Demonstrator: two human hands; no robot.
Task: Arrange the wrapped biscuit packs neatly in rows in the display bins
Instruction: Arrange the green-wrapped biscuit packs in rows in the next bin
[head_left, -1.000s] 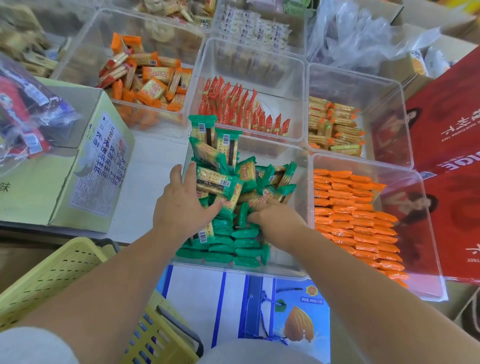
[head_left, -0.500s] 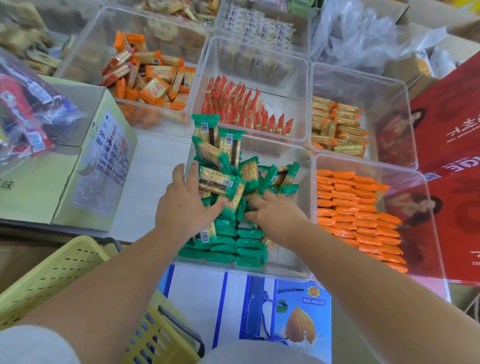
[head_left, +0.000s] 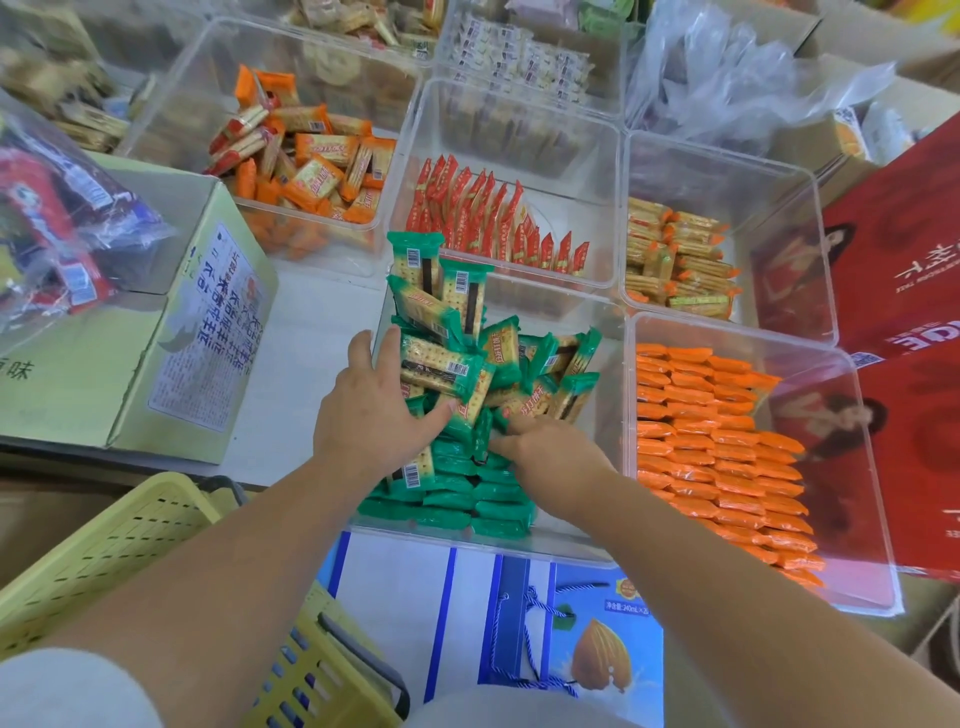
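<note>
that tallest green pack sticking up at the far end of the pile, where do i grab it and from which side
Pinch the tall green pack near its top crimp, thumb on the facing flat side, coming down from above. It stands almost upright and free there; its lower end is buried among other green packs.

White short sleeve (head_left: 62, 691) on left arm (head_left: 218, 571), both forearms bare, pale garment (head_left: 519, 712) below
</note>
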